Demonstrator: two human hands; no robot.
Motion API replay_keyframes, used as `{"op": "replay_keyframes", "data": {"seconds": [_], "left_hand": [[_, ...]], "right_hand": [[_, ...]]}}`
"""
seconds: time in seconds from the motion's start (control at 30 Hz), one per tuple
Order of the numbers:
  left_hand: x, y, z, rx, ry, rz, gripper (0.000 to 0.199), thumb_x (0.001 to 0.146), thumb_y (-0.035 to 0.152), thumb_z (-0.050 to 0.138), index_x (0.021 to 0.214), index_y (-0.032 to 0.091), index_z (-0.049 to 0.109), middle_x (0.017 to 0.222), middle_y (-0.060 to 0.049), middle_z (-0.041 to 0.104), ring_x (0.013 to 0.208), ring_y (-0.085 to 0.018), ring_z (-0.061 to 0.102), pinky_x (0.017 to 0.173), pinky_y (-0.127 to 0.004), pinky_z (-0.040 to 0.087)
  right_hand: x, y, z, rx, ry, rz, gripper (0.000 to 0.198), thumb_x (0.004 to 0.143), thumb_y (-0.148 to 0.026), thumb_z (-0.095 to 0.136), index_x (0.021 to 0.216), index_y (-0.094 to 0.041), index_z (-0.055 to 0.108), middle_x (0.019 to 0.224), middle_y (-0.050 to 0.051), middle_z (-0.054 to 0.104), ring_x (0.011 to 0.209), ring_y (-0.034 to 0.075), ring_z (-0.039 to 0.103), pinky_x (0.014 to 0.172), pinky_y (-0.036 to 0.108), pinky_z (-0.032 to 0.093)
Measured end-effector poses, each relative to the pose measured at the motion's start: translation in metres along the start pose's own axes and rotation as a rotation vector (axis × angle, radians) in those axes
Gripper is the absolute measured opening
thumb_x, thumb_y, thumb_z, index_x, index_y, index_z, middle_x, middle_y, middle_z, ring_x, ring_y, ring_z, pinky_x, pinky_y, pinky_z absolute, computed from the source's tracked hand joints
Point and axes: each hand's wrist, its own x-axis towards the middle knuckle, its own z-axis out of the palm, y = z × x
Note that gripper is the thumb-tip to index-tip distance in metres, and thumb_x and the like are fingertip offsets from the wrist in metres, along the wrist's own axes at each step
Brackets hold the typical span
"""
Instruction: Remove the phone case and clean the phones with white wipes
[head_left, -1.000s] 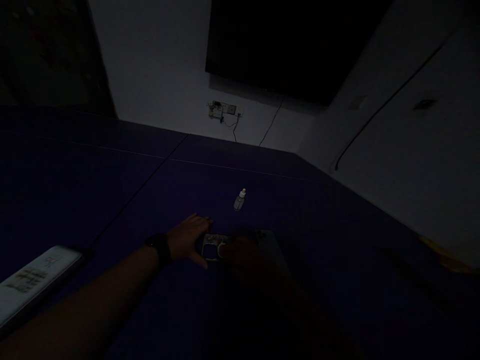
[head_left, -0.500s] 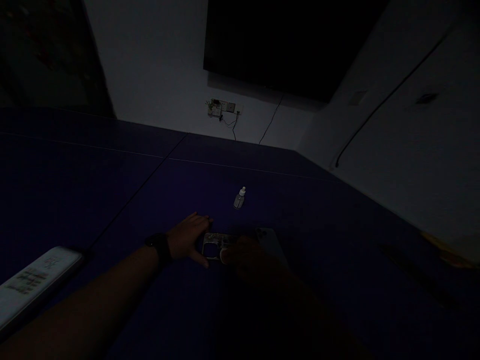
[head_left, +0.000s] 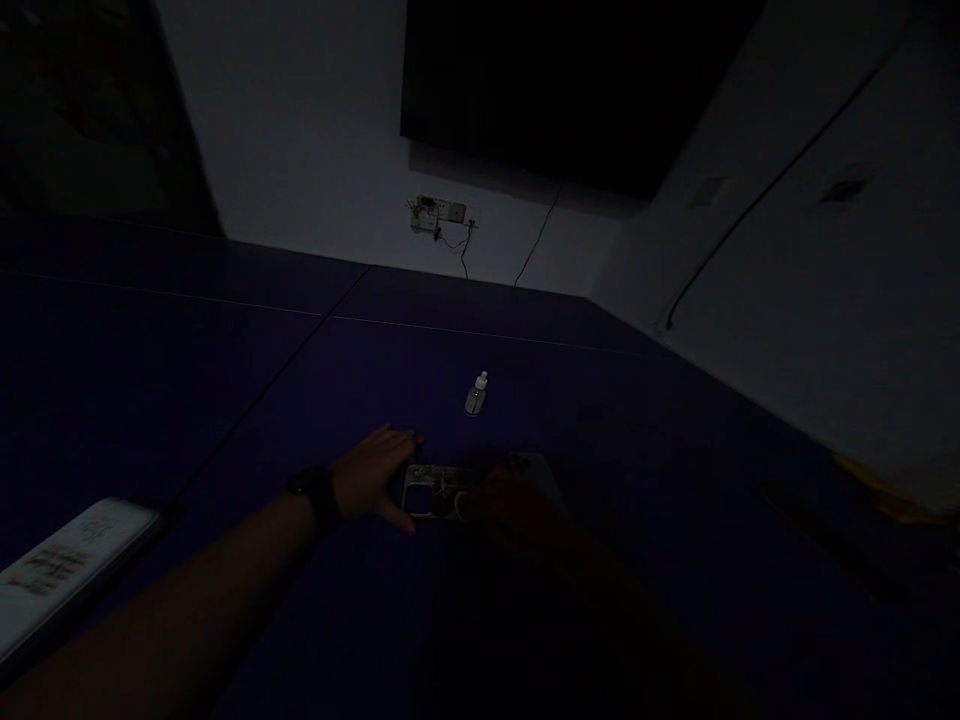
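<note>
A patterned phone case (head_left: 433,506) with a large camera cutout lies flat on the dark blue surface. My left hand (head_left: 377,472), a black watch at its wrist, rests at the case's left end, its thumb and fingers spread apart around that end. My right hand (head_left: 516,505) is in deep shadow over the case's right part, its fingers bent down together. A small pale curved edge (head_left: 460,504) shows at its fingertips; what it belongs to is unclear. Partly behind my right hand lies a grey phone (head_left: 546,478). A small clear bottle with a white cap (head_left: 475,396) stands beyond the case.
At the lower left lies a long white box or device (head_left: 71,570) with printing. Dark floor-like surface (head_left: 285,440) runs to the wall, where sockets with cables (head_left: 446,213) sit below a large black screen (head_left: 555,90). A yellowish thing (head_left: 889,490) lies at right. The light is very dim.
My right hand has slid a little to the right along the case, the pale edge moving with it, uncovering more of the pattern. My left hand stays in place.
</note>
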Motion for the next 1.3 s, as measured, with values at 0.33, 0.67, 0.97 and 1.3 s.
{"op": "replay_keyframes", "data": {"seconds": [0.33, 0.67, 0.97, 1.3], "left_hand": [[0.000, 0.001, -0.002, -0.007, -0.014, -0.018, 0.089, 0.054, 0.082, 0.076, 0.117, 0.024, 0.053, 0.138, -0.017, 0.058, 0.136, -0.041, 0.047, 0.116, -0.064, 0.023], [-0.001, 0.003, -0.005, -0.016, -0.029, -0.026, 0.086, 0.056, 0.082, 0.075, 0.115, 0.023, 0.054, 0.139, -0.018, 0.057, 0.136, -0.040, 0.046, 0.117, -0.064, 0.021], [0.000, 0.002, -0.004, -0.012, -0.021, -0.031, 0.087, 0.053, 0.081, 0.077, 0.114, 0.023, 0.055, 0.138, -0.018, 0.058, 0.137, -0.040, 0.046, 0.117, -0.064, 0.022], [-0.001, 0.001, -0.005, -0.013, -0.017, -0.012, 0.091, 0.052, 0.082, 0.077, 0.118, 0.023, 0.055, 0.140, -0.018, 0.057, 0.136, -0.040, 0.047, 0.117, -0.064, 0.021]], "right_hand": [[0.003, -0.007, -0.005, 0.017, -0.043, -0.038, 0.039, 0.083, -0.004, 0.052, 0.110, -0.023, 0.071, 0.114, 0.004, 0.074, 0.099, 0.020, 0.059, 0.090, 0.037, 0.046], [0.005, 0.005, -0.003, -0.049, -0.062, 0.019, 0.037, 0.087, -0.008, 0.051, 0.113, -0.023, 0.072, 0.120, 0.005, 0.073, 0.099, 0.021, 0.061, 0.090, 0.038, 0.044], [-0.003, 0.012, -0.008, -0.068, -0.003, 0.077, 0.041, 0.087, -0.007, 0.050, 0.120, -0.020, 0.069, 0.127, 0.009, 0.070, 0.106, 0.023, 0.061, 0.091, 0.040, 0.044], [-0.005, 0.006, -0.015, -0.029, -0.037, 0.013, 0.035, 0.083, -0.005, 0.055, 0.108, -0.021, 0.073, 0.120, 0.006, 0.073, 0.100, 0.021, 0.061, 0.089, 0.036, 0.044]]}}
